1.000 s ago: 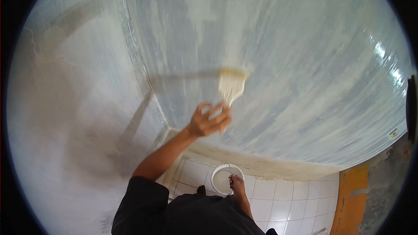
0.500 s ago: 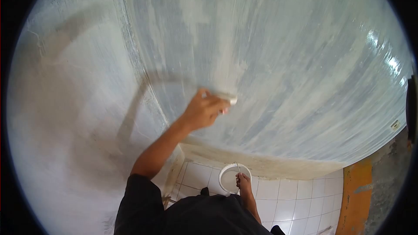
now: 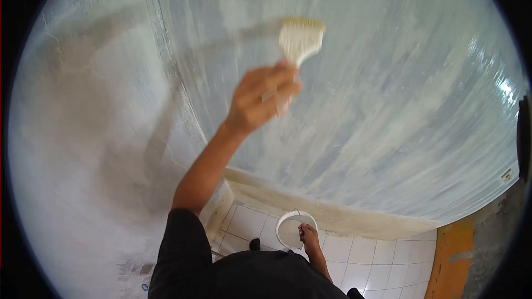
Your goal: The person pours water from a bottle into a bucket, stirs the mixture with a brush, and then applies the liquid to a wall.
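My left hand (image 3: pixel 265 95) is raised against the wall, its fingers wrapped round the handle of a wide paintbrush (image 3: pixel 301 40). The brush has a whitish body, and its yellowish bristle edge points up. Slight motion blur covers the hand and brush, and whether the bristles touch the wall I cannot tell. Low down, my right hand (image 3: pixel 308 235) is closed on the thin wire handle of a white bucket (image 3: pixel 280 227). Pale liquid shows inside the bucket.
A streaky grey-white wall (image 3: pixel 388 94) spans the view and meets a side wall (image 3: pixel 72 149) in a corner at the left. White floor tiles (image 3: pixel 363 250) lie below. At the right are a wall socket (image 3: pixel 507 175) and an orange strip (image 3: pixel 451 249).
My left hand has moved up the wall with the brush, which has swung from sideways to upright. My right hand stays on the bucket's handle.
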Available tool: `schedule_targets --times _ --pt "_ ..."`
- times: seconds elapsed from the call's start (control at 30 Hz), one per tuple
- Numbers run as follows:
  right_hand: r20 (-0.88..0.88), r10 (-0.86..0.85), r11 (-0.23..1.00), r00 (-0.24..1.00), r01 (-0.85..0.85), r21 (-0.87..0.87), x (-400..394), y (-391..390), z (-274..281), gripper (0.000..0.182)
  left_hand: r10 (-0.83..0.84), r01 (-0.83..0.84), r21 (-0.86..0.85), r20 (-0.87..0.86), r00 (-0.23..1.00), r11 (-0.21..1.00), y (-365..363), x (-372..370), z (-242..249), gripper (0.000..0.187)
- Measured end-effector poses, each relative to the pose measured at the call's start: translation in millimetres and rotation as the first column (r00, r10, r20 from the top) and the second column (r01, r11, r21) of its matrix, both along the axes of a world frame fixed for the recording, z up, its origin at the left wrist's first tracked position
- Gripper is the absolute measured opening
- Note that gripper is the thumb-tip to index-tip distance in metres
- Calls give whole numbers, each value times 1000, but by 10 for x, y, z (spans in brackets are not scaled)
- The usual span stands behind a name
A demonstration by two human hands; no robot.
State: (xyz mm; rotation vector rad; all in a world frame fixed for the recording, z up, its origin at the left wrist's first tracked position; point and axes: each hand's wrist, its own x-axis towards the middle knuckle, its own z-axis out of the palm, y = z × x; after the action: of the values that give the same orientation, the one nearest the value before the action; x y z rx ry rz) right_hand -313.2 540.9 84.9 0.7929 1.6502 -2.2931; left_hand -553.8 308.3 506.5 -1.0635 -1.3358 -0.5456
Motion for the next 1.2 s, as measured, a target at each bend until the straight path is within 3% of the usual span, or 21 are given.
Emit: schedule_targets --times 0.23,0.4,0.53,0.7,0.77,0.87,0.9,1.0,1.03,1.1,1.2 --pt "11 -9 1000 1000 9 -17 92 304 -10 27 123 -95 -221 116 986 971 -37 326 -2017 17" --pt "23 -15 997 1000 13 77 112 569 84 25 140 -34 -310 327 935 950 -208 616 -2880 20" --pt "-10 -42 999 999 42 11 132 638 132 24 143 72 -369 524 840 927 -409 670 -2960 22" --pt "-12 -100 995 995 100 -30 86 542 134 25 80 52 -217 556 827 975 -550 412 -1792 21" --pt "-9 -127 991 992 126 -50 76 496 172 25 71 17 -212 400 914 977 -570 394 -1284 17" --pt "-2 -157 987 988 157 -37 77 497 156 25 98 -96 -41 73 992 995 -512 350 -881 13" --pt "1 -168 985 986 168 -29 76 486 135 25 81 -83 32 54 995 996 -529 334 -844 13" --pt "-26 -194 981 981 194 -25 77 488 46 25 5 -10 68 76 997 998 -472 244 -971 15" --pt "-27 -194 981 981 194 -23 76 467 79 25 3 -4 10 100 995 1000 -445 217 -1124 13" --pt "-27 -191 982 981 190 -17 85 409 171 25 21 -3 -124 140 990 992 -383 186 -1663 10" --pt "-33 -197 980 980 196 -13 80 371 142 25 80 -37 -191 220 972 981 -263 353 -2585 14"
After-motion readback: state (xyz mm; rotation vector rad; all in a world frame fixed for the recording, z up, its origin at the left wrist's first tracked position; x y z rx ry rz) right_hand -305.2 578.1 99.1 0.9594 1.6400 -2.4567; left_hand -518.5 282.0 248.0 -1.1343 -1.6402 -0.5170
